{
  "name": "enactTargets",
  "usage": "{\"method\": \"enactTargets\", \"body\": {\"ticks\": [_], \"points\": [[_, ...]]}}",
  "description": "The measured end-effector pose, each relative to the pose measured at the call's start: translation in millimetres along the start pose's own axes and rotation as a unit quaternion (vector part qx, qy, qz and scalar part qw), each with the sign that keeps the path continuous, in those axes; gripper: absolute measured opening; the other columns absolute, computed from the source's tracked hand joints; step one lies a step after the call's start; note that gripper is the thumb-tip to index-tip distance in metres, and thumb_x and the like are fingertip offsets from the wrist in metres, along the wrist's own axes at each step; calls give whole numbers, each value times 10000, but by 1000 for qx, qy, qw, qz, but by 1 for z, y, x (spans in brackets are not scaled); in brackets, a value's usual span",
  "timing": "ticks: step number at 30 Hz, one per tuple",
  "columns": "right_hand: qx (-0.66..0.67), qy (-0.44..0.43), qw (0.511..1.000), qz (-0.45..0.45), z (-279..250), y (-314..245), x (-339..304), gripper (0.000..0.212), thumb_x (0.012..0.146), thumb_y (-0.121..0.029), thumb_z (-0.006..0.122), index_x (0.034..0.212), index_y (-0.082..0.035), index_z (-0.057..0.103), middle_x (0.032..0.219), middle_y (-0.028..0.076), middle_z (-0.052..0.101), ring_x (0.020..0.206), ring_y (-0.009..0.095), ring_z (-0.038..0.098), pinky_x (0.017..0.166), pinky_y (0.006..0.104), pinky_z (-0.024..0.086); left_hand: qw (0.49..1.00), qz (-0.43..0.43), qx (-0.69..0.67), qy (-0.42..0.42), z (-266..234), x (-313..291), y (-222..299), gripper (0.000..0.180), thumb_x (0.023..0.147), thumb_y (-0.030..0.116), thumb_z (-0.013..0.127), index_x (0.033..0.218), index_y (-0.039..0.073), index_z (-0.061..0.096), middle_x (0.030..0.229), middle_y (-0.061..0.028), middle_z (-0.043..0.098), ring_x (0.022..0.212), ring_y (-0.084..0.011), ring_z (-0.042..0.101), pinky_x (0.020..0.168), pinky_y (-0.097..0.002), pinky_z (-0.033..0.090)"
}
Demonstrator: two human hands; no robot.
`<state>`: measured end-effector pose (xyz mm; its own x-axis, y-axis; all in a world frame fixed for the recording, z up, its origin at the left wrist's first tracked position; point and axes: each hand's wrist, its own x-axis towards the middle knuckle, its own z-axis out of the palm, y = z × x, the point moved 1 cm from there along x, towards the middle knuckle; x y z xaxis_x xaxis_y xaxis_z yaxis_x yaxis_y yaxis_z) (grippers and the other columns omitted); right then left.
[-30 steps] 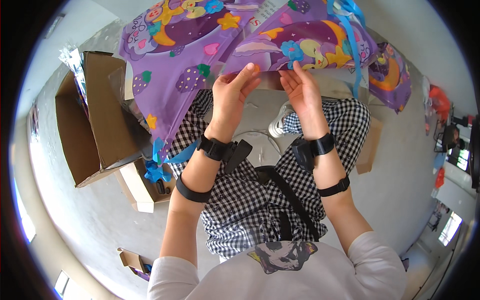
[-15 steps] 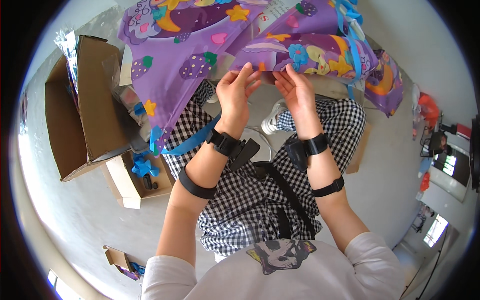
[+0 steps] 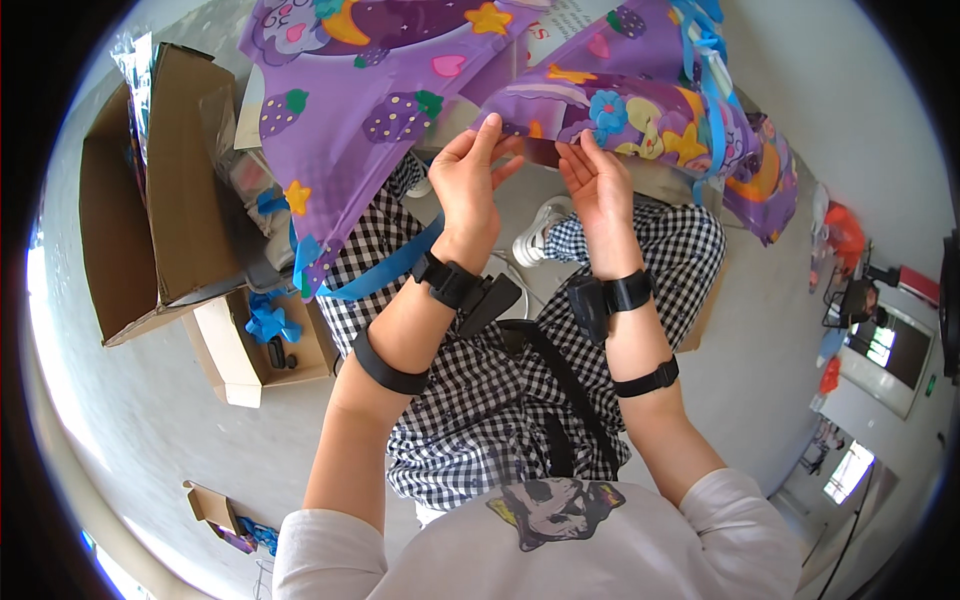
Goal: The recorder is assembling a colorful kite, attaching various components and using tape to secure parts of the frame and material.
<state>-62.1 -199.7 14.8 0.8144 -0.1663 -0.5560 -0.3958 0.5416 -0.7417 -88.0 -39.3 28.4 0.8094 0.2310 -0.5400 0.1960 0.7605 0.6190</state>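
Observation:
Purple pennant bunting [image 3: 400, 100] with printed stars, strawberries and moons, edged in blue ribbon, is spread in front of me over my knees. One pennant [image 3: 625, 120] is folded over, and its near edge runs between my hands. My left hand [image 3: 468, 190] pinches that edge at its left part, thumb up and fingers beneath. At its middle, my right hand [image 3: 600, 185] holds the same edge between thumb and fingers, palm turned up. Blue ribbon [image 3: 385, 265] trails across my left thigh, and more blue ribbon [image 3: 715, 95] hangs at the right of the folded pennant.
An open brown cardboard box [image 3: 190, 180] stands to the left, with clear plastic bags beside it. Below it a smaller open box [image 3: 230, 345] contains a blue bow [image 3: 272, 318] and small black items. Another little box [image 3: 212, 505] lies on the floor at lower left.
The view has shifted slightly. Both hands stay on the pennant's edge, and a dark gap or underside now shows beneath it between them.

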Motion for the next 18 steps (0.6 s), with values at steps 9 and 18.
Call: {"method": "enactTargets", "body": {"ticks": [9,18], "points": [[13,1,1000,-2,-2,0,1,171,906,-169,724,970,-41,630,925,88,694,915,249,718,711,294,582,999,21,-4,23,-1,0,3,190,925,219,711,972,49,643,956,-30,655,921,-175,668,728,-326,581],[27,-17,999,17,-11,11,-3,190,912,-190,717,1021,-60,629,1008,87,698,1007,219,688,836,318,566,996,-36,-25,83,-8,5,-8,186,949,228,677,998,62,609,928,-28,620,885,-161,624,762,-351,529]]}}
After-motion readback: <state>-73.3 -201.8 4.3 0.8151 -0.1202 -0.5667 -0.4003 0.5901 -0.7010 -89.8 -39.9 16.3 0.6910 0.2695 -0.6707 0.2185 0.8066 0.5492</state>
